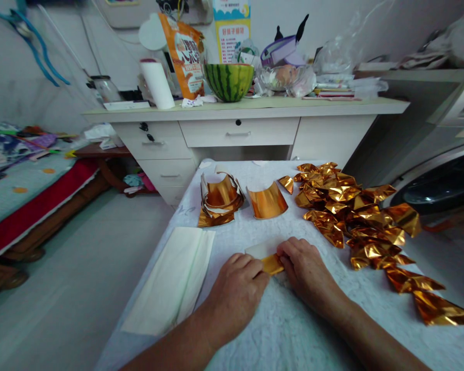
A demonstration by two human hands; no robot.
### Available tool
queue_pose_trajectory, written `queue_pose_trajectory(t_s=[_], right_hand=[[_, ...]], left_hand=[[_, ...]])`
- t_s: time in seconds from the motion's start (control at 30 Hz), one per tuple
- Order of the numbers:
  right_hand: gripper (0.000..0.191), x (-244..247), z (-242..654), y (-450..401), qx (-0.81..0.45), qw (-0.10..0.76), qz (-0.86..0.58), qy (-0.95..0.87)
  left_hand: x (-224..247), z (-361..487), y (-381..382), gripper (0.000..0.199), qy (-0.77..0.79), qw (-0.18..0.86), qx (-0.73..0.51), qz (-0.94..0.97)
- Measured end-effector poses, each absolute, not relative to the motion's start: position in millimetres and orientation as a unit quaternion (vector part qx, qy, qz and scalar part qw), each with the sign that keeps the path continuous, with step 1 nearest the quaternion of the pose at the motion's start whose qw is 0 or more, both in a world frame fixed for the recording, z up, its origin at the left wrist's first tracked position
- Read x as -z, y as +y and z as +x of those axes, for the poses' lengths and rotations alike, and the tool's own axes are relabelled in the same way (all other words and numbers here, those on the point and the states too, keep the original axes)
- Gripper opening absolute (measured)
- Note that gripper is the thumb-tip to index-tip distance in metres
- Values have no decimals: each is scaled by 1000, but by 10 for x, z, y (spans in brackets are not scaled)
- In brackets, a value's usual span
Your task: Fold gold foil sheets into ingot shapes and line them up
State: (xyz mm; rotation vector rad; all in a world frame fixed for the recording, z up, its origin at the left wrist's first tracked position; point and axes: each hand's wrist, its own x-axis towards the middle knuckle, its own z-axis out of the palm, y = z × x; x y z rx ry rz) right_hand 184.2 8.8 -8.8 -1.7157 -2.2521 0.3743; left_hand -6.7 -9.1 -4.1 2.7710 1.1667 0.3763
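Note:
A strip of gold foil paper [272,264] with a pale sheet [263,248] behind it lies low on the cloth-covered table. My left hand [242,283] grips its left end, fingers closed. At the right end, my right hand [303,270] has its fingers pressed together on the same paper. Beyond the hands sits one curved sheet of gold foil paper [268,201]. To its left is a curled stack of gold foil sheets [221,196]. A heap of folded, twisted gold foil pieces [344,201] spreads along the table's right side.
White folded paper [172,281] lies left of my hands. Behind the table stands a white desk [239,108] with a cut watermelon [229,82], a paper roll [157,84] and an orange pouch [183,56]. A washing machine [444,165] is at right, a bed [34,190] at left.

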Motion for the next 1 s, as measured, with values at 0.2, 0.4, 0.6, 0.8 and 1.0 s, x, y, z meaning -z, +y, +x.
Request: queue_pose_trajectory(t_s=[0.2,0.4,0.6,0.8,1.0], right_hand=[[5,62,1800,40,-117,134,-598,-782],[18,58,1753,7,-88,117,-602,-785],[25,77,1745,-17,-68,123,-595,-792],[32,102,1735,-35,-41,120,-592,-796],[32,105,1730,-42,-28,126,-589,-798]], left_hand=[[16,-101,-46,13,442,149,-153,871],[-38,-85,-45,10,496,183,-150,835],[-26,-72,-54,6,524,193,-155,815],[10,-80,-61,9,542,201,-165,799],[1,-75,-63,13,546,203,-164,796]])
